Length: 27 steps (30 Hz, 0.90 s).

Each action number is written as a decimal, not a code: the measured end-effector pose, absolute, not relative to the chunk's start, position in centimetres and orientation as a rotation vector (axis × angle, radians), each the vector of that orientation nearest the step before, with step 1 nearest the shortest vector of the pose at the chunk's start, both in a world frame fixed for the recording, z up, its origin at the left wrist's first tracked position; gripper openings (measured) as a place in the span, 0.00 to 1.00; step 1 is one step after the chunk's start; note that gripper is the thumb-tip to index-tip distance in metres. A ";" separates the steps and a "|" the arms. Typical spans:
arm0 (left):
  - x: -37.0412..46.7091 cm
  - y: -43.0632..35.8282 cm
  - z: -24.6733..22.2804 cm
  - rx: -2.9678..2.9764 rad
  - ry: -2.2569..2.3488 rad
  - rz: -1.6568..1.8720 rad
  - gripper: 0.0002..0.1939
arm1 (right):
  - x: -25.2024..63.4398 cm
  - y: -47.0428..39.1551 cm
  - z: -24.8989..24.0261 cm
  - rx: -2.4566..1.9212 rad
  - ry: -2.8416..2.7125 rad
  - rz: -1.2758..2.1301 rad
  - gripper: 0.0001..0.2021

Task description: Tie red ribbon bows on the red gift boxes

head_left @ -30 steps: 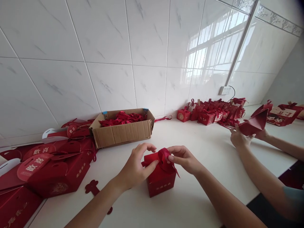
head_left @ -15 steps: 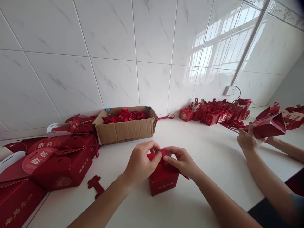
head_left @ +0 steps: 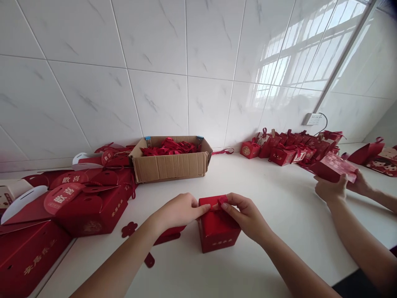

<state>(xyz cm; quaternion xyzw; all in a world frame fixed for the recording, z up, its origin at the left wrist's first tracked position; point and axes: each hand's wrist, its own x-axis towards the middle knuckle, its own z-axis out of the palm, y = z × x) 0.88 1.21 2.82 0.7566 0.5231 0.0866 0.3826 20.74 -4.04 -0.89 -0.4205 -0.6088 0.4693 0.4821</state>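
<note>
At the far left, big red boxes [head_left: 96, 215] crowd the white table [head_left: 269, 186], with a white flap [head_left: 23, 205] and round labels [head_left: 64, 198] in pale characters among them. Just right of them lies a flower-ended tag [head_left: 129, 229], partly hidden by the person's left forearm; a rounded red end [head_left: 149, 260] shows below that arm, and a red piece [head_left: 169, 236] lies beneath the wrist. Behind, near the wall [head_left: 161, 103], an open carton [head_left: 169, 167] holds a heap of red ribbons [head_left: 172, 147].

The left hand [head_left: 180, 211] has its fingers curled and its thumb laid on top of the small box [head_left: 220, 242]; whether it grips anything I cannot tell. That box stands upright on the table between the two hands, gold characters on its near side. The right hand [head_left: 246, 213] pinches a ribbon [head_left: 222, 201] between thumb and forefinger, over the box's top.

Farther right, small boxes [head_left: 282, 155] stand bunched along the wall, below a socket [head_left: 312, 119]. In front of them a co-worker's hands [head_left: 331, 188] hold a red box [head_left: 336, 164] tilted above the table, with more boxes [head_left: 384, 161] beyond, at the right edge
</note>
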 end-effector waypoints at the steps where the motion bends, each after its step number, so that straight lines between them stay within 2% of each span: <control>1: 0.8 1.3 2.8 1.922 1.300 0.233 0.26 | 20.6 -4.1 -0.8 -1.032 -1.485 1.134 0.13; 7: 0.4 0.8 4.8 1.806 1.110 0.386 0.21 | 19.9 -4.1 -0.5 -1.179 -1.464 0.991 0.14; 11: 0.9 -0.6 6.6 1.655 0.943 0.469 0.17 | 19.5 -4.1 -0.7 -1.275 -1.526 0.856 0.10; 13: 1.4 -1.1 6.9 1.613 0.824 0.557 0.15 | 19.3 -4.2 -0.7 -1.258 -1.622 0.781 0.07; 17: 2.2 -1.7 6.4 1.567 0.612 0.665 0.11 | 19.2 -4.6 -0.4 -1.107 -1.884 0.661 0.08; 20: 2.5 -1.5 5.7 1.540 0.503 0.693 0.16 | 19.0 -4.8 -0.4 -1.082 -1.946 0.662 0.08; 23: 2.5 -0.9 5.0 1.518 0.562 0.690 0.25 | 18.9 -4.8 -0.8 -1.144 -1.864 0.686 0.12; 27: 2.0 0.1 4.6 1.672 0.882 0.754 0.23 | 18.9 -4.4 -1.3 -1.137 -1.738 0.838 0.16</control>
